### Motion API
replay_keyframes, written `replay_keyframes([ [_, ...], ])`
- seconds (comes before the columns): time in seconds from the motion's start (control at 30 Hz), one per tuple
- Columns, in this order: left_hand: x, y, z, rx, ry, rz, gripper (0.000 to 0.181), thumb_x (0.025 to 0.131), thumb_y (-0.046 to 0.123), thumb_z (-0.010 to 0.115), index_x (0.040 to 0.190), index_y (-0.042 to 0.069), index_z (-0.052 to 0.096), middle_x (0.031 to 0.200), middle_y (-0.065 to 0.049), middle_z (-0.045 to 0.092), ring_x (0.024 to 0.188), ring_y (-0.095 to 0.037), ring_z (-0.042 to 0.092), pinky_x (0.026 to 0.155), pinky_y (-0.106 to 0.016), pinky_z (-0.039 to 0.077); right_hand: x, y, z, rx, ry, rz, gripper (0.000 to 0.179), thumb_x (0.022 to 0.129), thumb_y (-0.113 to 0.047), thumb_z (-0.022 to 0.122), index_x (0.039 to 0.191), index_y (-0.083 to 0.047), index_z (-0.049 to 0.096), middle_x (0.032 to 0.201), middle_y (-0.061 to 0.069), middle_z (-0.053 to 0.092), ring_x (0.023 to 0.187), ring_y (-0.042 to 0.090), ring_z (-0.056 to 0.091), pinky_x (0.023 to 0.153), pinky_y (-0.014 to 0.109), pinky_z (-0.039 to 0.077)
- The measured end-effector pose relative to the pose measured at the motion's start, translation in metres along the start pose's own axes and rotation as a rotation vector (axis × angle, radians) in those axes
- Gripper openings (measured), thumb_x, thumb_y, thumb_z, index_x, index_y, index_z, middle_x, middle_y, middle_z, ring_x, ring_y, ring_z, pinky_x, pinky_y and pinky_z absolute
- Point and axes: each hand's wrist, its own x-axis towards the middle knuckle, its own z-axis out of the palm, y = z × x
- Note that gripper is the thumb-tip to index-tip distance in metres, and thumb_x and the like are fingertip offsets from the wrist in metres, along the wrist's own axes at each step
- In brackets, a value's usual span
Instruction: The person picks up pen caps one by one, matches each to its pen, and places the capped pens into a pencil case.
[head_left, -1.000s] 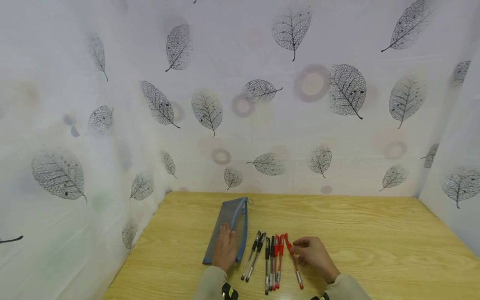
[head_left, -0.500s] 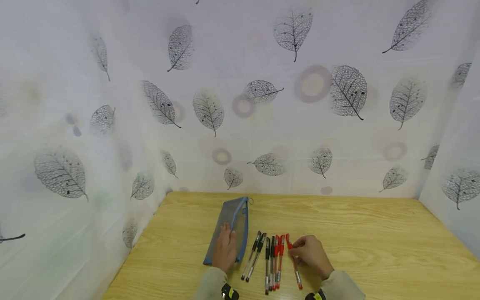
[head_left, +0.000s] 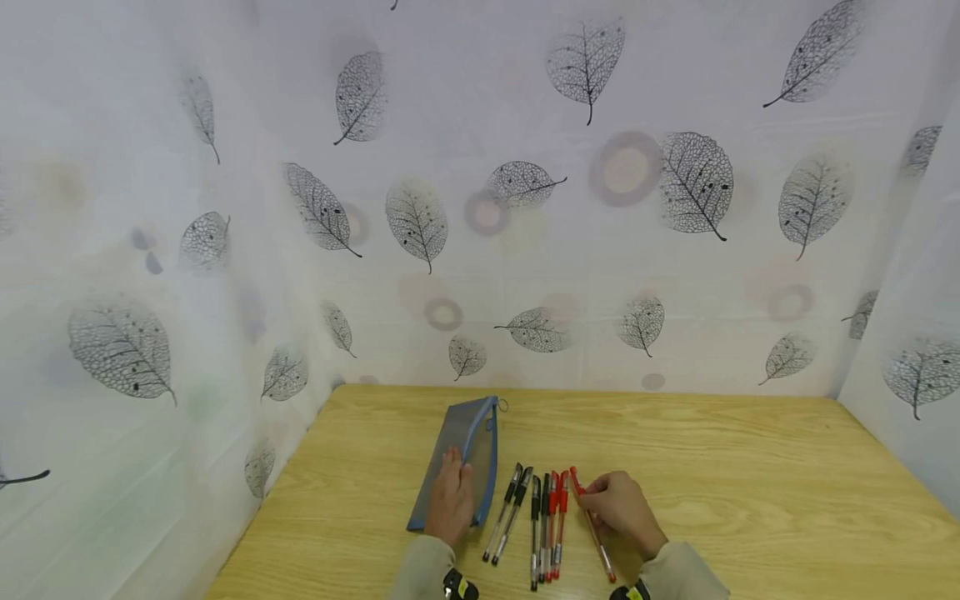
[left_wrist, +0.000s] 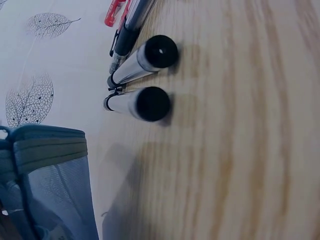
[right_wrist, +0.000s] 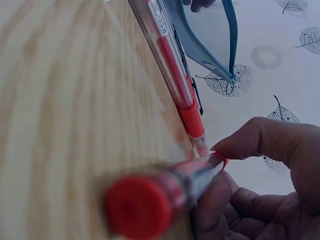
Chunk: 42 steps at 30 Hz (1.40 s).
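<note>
Well, my left hand [head_left: 449, 507] rests on the blue pouch [head_left: 460, 423], fingers straight, together; right of the pouch, my right hand [head_left: 624, 508] pinches a red pen [head_left: 600, 542].

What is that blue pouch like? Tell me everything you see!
The blue pouch looks like see-through mesh with blue edging and a small ring at its far end. It sits at an angle on the wooden-looking table, left of the pens, and its mouth seems to gape. The left hand rests on it.

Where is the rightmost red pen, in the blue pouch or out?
Out: the right hand pinches the red pen, away from the pouch.
</note>
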Motion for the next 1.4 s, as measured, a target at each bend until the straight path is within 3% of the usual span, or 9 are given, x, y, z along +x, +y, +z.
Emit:
replay_keyframes([
  [0.23,0.001,0.001,-0.001,0.000,0.016,0.021,0.045,0.103,0.008,0.038,0.136,-0.023,0.032,0.144,-0.039,0.029,0.136,-0.052,0.023,0.111,-0.062,0.020,-0.001,-0.001,0.002,0.041,0.023,-0.004,0.008,0.082,-0.004,0.066,0.083,0.004,0.066,0.064,0.007,0.061,0.046,0.014,0.055,0.041,0.026,0.048],
  [0.37,0.000,0.001,-0.002,-0.006,0.019,0.022,0.045,0.103,0.008,0.038,0.136,-0.023,0.032,0.144,-0.039,0.029,0.136,-0.052,0.023,0.111,-0.062,0.020,0.000,0.001,0.001,0.121,0.017,0.004,0.011,0.082,-0.001,0.065,0.089,0.008,0.064,0.069,0.009,0.063,0.049,0.018,0.059,0.045,0.031,0.053],
  [0.67,0.000,0.000,-0.002,-0.009,0.023,0.024,0.045,0.103,0.008,0.039,0.136,-0.023,0.033,0.144,-0.039,0.030,0.136,-0.052,0.023,0.111,-0.061,0.021,0.003,0.008,-0.001,0.296,-0.036,0.001,0.034,0.083,0.005,0.061,0.113,0.020,0.055,0.082,0.014,0.062,0.059,0.022,0.064,0.056,0.038,0.059],
  [1.4,0.001,-0.001,0.000,-0.009,0.025,-0.035,0.045,0.103,0.009,0.038,0.137,-0.021,0.034,0.145,-0.036,0.031,0.137,-0.049,0.023,0.112,-0.059,0.020,0.002,0.006,-0.008,0.398,-0.119,0.011,0.039,0.089,0.000,0.061,0.121,0.020,0.050,0.089,0.015,0.064,0.066,0.019,0.062,0.062,0.040,0.060],
])
